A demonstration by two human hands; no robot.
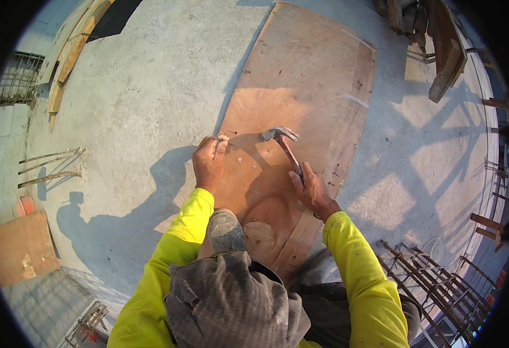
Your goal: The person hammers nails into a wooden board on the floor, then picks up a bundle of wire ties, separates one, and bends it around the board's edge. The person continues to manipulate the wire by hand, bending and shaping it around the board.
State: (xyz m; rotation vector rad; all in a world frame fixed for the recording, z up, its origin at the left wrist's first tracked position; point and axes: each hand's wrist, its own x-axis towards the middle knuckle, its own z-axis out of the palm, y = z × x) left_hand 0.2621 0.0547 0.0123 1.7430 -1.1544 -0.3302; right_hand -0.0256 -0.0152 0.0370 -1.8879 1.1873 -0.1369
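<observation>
A long reddish-brown plywood sheet (301,64) lies on the grey concrete in front of me. My left hand (209,161) is closed in a pinch at its left edge; whatever the fingertips hold is too small to make out. My right hand (314,190) grips the handle of a claw hammer (284,145). The hammer's metal head is over the middle of the sheet, to the right of my left hand. Small dark marks or nails dot the plywood near its edges. My worn boot (226,231) rests on the near part of the sheet.
Timber boards (74,52) lean at the far left, and rods (51,168) stick out below them. A smaller plywood piece (22,246) lies at the left. Wooden planks (446,52) jut in at the far right. Steel rebar (428,278) stands at the near right.
</observation>
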